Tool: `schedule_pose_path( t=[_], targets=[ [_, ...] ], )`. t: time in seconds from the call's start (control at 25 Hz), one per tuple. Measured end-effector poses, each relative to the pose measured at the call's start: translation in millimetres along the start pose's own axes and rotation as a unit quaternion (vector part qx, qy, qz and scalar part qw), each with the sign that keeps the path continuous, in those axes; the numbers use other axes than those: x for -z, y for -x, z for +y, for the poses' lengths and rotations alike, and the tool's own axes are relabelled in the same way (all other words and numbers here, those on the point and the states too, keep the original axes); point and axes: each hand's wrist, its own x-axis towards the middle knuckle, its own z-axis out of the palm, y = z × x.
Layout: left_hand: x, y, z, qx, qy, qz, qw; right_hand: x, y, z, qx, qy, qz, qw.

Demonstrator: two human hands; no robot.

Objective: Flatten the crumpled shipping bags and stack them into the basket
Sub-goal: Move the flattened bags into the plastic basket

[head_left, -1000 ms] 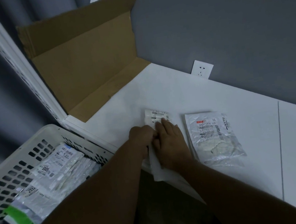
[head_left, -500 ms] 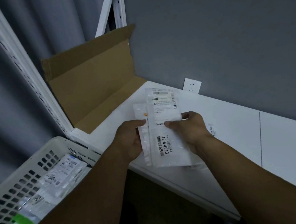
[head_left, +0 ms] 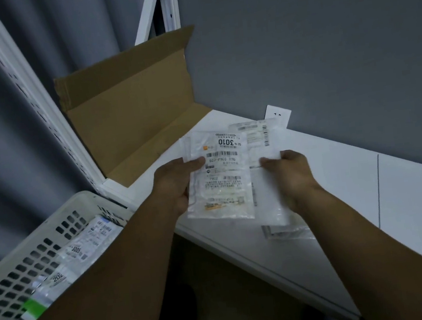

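My left hand (head_left: 174, 184) grips a flattened clear shipping bag (head_left: 220, 180) with a label reading 3010, held up above the table's front edge. My right hand (head_left: 291, 173) holds a second white bag (head_left: 264, 142) just to the right, partly behind the first. Beneath my right hand another bag (head_left: 286, 231) lies on the white table (head_left: 341, 183), mostly hidden. The white perforated basket (head_left: 29, 253) stands at lower left with several flattened bags (head_left: 82, 249) lying in it.
A folded brown cardboard sheet (head_left: 131, 111) leans in the corner against the white rack post (head_left: 35, 97). A white wall socket (head_left: 279, 116) sits on the grey wall behind the bags. A seam (head_left: 379, 191) crosses the table at right.
Both hands lifted the bags off the table, then drew them apart: the left hand now holds one bag and the right the other. The view tilted up.
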Motion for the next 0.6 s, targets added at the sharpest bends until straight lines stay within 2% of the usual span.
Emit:
schedule_pose_path(
  t=[0.12,0.2,0.32,0.48,0.6],
  targets=[
    [-12.3,-2.0,-10.2,-0.033,-0.008,0.023,0.999,-16.8,6.8,-1.1,-0.006,-0.073,-0.067,0.995],
    [-17.6,-1.9,-12.4,-0.04,-0.018,0.039,0.998,-21.6,11.7,0.3,0.002,-0.076,-0.091,0.993],
    [-15.8,-4.4,-8.7,-0.054,-0.019,0.074,0.996,-16.5,10.7,0.1,0.008,-0.057,-0.053,0.997],
    [1.5,-6.9,9.6,-0.13,-0.01,0.205,0.97,-0.1,-0.5,0.2,-0.002,-0.067,-0.008,0.998],
    [6.9,-6.5,21.6,-0.116,0.04,0.192,0.974,3.5,-3.4,3.1,0.003,-0.029,0.005,1.0]
  ],
)
